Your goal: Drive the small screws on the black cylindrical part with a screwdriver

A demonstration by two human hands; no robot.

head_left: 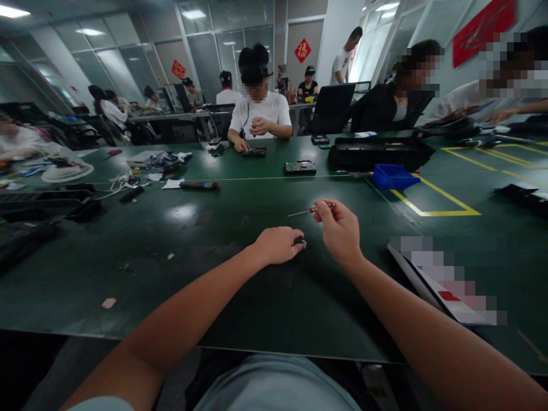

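Note:
My right hand (340,228) is closed round a small screwdriver (311,210) with a reddish handle. Its thin metal shaft points left, above the table. Lower and to the left, my left hand (278,245) rests near the green tabletop, fingers curled over a small dark object with a shiny metallic edge (302,243). Most of that object is hidden under the fingers, so its kind cannot be told. The screwdriver tip is apart from it.
A hard drive (300,166) lies farther back, with a blue bin (394,176) and a black casing (379,154) to its right. A dark pen-like tool (200,185) lies left. A white packet (454,291) is near my right arm. Across the table sits a person (261,114).

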